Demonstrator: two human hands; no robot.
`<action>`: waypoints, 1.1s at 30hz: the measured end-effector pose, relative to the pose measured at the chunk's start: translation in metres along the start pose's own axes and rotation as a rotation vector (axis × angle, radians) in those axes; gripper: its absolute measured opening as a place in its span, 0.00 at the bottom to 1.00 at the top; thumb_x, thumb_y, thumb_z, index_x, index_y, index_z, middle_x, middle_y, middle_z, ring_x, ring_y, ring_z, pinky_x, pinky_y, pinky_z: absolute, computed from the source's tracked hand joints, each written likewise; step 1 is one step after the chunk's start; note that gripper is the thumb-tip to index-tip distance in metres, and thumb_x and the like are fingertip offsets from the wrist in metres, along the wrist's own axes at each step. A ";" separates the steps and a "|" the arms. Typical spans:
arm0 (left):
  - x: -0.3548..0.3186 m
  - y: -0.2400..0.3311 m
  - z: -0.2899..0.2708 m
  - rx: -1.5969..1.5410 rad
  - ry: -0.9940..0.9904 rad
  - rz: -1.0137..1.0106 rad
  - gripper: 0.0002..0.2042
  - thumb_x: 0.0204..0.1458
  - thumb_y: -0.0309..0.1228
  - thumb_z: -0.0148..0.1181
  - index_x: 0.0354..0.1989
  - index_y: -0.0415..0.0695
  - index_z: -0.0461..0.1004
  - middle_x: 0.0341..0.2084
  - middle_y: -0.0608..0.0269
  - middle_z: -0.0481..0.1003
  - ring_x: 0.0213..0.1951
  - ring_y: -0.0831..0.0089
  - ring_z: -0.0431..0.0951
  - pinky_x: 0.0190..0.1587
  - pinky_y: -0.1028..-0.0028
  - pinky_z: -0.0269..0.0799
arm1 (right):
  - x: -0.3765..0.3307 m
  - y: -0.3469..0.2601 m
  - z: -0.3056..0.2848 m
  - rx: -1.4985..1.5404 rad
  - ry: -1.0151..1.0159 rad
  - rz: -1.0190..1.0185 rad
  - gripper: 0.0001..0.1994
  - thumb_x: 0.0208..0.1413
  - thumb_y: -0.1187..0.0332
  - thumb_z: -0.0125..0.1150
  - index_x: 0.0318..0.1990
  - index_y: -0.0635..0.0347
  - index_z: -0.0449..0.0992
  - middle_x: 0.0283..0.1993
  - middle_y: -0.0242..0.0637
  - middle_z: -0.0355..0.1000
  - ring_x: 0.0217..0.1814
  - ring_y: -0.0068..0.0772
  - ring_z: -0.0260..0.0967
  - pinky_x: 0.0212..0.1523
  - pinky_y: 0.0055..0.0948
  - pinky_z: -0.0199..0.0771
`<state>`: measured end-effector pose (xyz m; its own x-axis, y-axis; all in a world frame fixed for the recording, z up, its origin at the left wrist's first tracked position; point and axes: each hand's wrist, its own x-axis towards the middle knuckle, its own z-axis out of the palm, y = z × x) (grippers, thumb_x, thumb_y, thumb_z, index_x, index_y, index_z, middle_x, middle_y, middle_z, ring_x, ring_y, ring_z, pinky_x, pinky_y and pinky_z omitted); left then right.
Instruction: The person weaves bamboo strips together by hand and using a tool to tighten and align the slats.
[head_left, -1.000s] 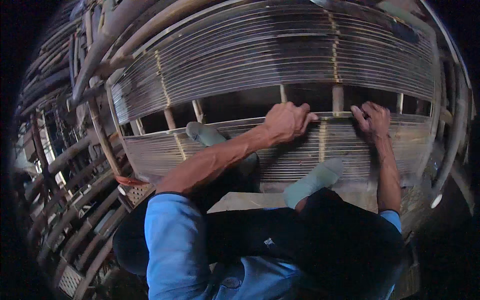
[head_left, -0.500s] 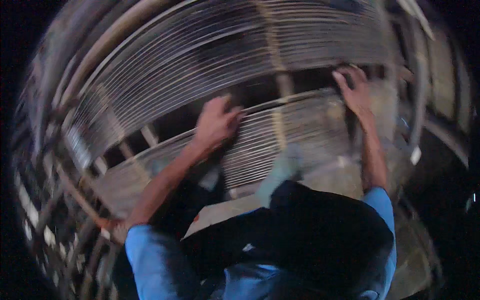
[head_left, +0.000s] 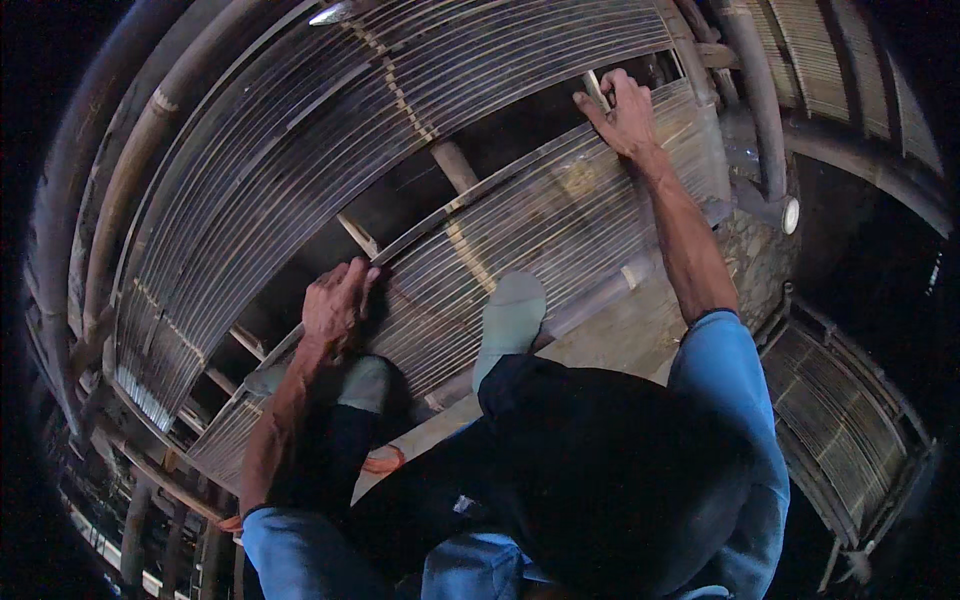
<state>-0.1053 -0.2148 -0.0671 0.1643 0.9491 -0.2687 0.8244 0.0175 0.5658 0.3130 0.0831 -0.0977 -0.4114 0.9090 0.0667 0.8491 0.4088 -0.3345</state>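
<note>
Two slatted bamboo panels fill the middle: a near panel (head_left: 560, 210) and a far panel (head_left: 290, 170), with a dark gap between them. At the near panel's far edge, my left hand (head_left: 335, 305) is closed, its fingers curled over the rim. Farther right along the same edge is my right hand (head_left: 628, 118), thumb and forefinger apart, beside a pale crosspiece (head_left: 596, 92) in the gap. I cannot see anything held in it. My foot in a pale green sock (head_left: 512, 310) rests on the near panel.
Thick bamboo poles (head_left: 150, 130) frame the left side, and a post (head_left: 757, 110) stands at the right. Another slatted panel (head_left: 840, 420) lies lower right, near the floor. Pale crossbars (head_left: 357, 236) span the gap. An orange band (head_left: 385, 460) shows by my leg.
My view has turned, so the panels appear tilted and shifted. My left hand has come down onto the near panel's edge; my right hand has moved to the gap by a crosspiece.
</note>
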 end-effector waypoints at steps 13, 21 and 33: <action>-0.017 -0.007 0.010 0.018 0.163 -0.102 0.17 0.58 0.44 0.61 0.34 0.40 0.72 0.30 0.50 0.71 0.35 0.50 0.73 0.39 0.53 0.69 | 0.006 -0.014 0.001 0.156 0.073 0.027 0.24 0.54 0.48 0.69 0.46 0.60 0.76 0.43 0.46 0.76 0.46 0.53 0.72 0.47 0.48 0.71; -0.023 -0.015 -0.013 0.124 0.073 -0.054 0.22 0.63 0.51 0.51 0.33 0.42 0.76 0.31 0.50 0.76 0.39 0.53 0.78 0.44 0.58 0.75 | -0.025 -0.072 -0.003 -0.219 0.140 -0.389 0.14 0.56 0.59 0.69 0.44 0.57 0.77 0.41 0.39 0.74 0.45 0.45 0.72 0.49 0.44 0.69; -0.026 -0.009 -0.015 0.016 0.008 -0.095 0.26 0.65 0.54 0.46 0.31 0.42 0.75 0.26 0.49 0.79 0.32 0.49 0.81 0.34 0.56 0.78 | -0.017 -0.144 0.013 0.250 -0.392 -0.452 0.22 0.53 0.56 0.71 0.22 0.62 0.67 0.23 0.41 0.62 0.26 0.46 0.62 0.28 0.42 0.62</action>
<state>-0.1253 -0.2354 -0.0539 0.0809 0.9460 -0.3139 0.8446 0.1021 0.5255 0.1938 0.0076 -0.0630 -0.8409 0.5352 -0.0805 0.4807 0.6702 -0.5655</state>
